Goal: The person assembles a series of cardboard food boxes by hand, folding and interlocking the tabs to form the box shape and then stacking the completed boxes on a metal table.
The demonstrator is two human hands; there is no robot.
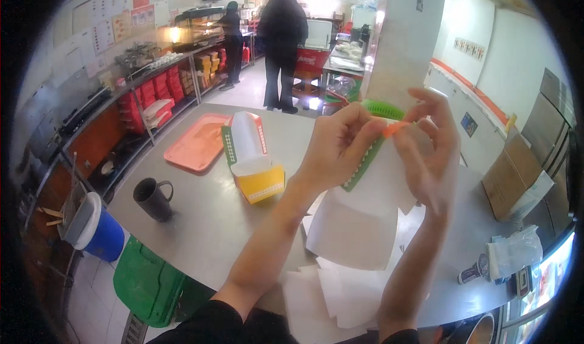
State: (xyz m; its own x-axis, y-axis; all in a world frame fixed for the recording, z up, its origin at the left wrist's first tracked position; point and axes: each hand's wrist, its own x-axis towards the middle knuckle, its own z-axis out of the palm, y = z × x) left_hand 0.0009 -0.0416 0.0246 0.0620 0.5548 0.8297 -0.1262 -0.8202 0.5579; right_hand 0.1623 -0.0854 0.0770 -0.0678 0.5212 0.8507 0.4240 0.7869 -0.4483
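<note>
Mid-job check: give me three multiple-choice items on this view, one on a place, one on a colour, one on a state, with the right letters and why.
1. Where does the dark grey mug stand?
A. on the steel table, left of the folded cartons
B. on the salmon-pink tray
C. on the floor

2. What colour is the edge of the white cardboard carton in the hands?
A. blue
B. green
C. black

3. How is that carton held?
A. lying flat on the table
B. in one hand only
C. lifted, both hands pinching its top

Answers: 1 A, the dark grey mug sits on the bare steel table, beside the folded cartons and apart from the salmon-pink tray. 2 B, the white cardboard carton has a green rim. 3 C, the left hand and right hand grip its upper edge above the table.
</note>
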